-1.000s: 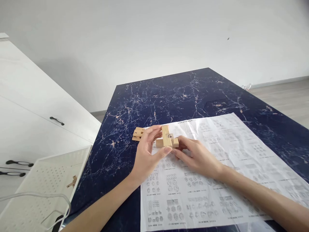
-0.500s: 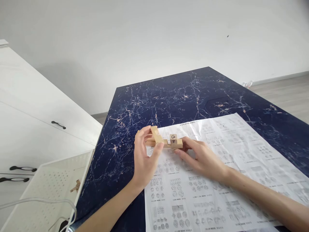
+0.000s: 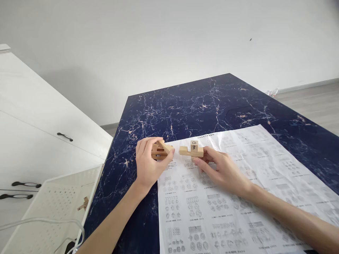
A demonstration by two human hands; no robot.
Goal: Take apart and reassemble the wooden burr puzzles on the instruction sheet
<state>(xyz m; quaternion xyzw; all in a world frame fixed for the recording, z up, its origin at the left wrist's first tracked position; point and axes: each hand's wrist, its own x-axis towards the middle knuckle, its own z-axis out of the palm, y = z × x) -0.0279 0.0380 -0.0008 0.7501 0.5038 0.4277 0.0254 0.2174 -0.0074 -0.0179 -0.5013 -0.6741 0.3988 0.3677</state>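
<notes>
My left hand (image 3: 150, 162) is closed round a group of notched wooden puzzle pieces (image 3: 160, 151), one of them slanting up between thumb and fingertips; its palm side hides part of them. My right hand (image 3: 215, 162) pinches a second set of wooden puzzle pieces (image 3: 184, 151). This set is a notched bar lying level, crossed by an upright piece (image 3: 194, 145) marked "G" and "3" in black. A narrow gap separates the two sets. Both are held above the upper left of a printed instruction sheet (image 3: 225, 208) with rows of small diagrams.
The sheet lies creased on a dark blue marbled table (image 3: 174, 109). At the left stands a white perforated rack (image 3: 60, 197) with a wooden cross-shaped piece (image 3: 84, 204) and a white cable (image 3: 39, 220). White cabinets (image 3: 39, 106) with black handles are beyond it.
My left hand has moved left with its pieces, drawing them apart from the right-hand set. The right hand has shifted slightly right, still gripping the marked piece and bar.
</notes>
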